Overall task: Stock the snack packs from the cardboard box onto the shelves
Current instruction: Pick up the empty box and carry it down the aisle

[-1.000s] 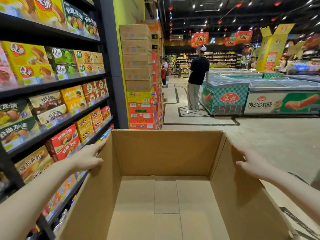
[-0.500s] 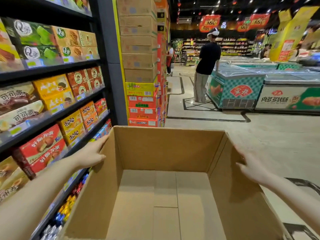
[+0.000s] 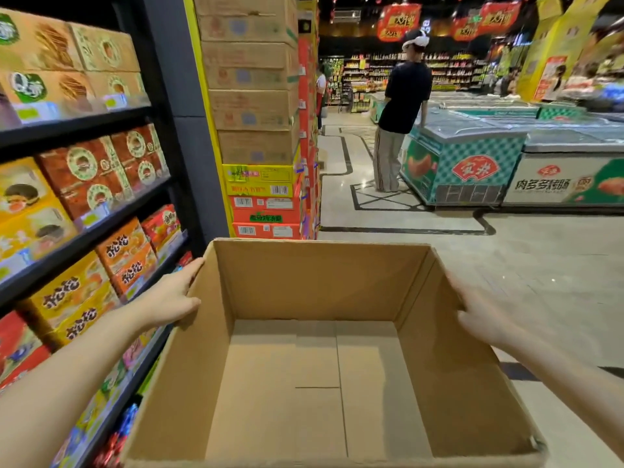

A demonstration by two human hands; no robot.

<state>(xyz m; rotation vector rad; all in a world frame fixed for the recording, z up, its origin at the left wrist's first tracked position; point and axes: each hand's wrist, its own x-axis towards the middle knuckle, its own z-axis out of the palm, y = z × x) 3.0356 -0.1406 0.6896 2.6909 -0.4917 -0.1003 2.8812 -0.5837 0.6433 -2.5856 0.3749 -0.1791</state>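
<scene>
An open cardboard box (image 3: 317,285) fills the lower middle of the view, and nothing lies inside it. My left hand (image 3: 169,298) presses flat against the outside of its left wall near the far corner. On the right wall's outside rests my right hand (image 3: 479,315), fingers spread, a little blurred. I hold the box between both palms. Black shelves (image 3: 101,224) at the left carry rows of snack packs (image 3: 128,255) in orange, yellow and red.
A tall stack of cartons (image 3: 256,116) stands against a yellow pillar just beyond the box. A person (image 3: 401,109) stands at the chest freezers (image 3: 472,157) to the right. Tiled floor (image 3: 506,265) spreads out at the right of the box.
The view has moved forward and dipped along the shelves. The box stays between my hands, and the cartons and freezers look nearer.
</scene>
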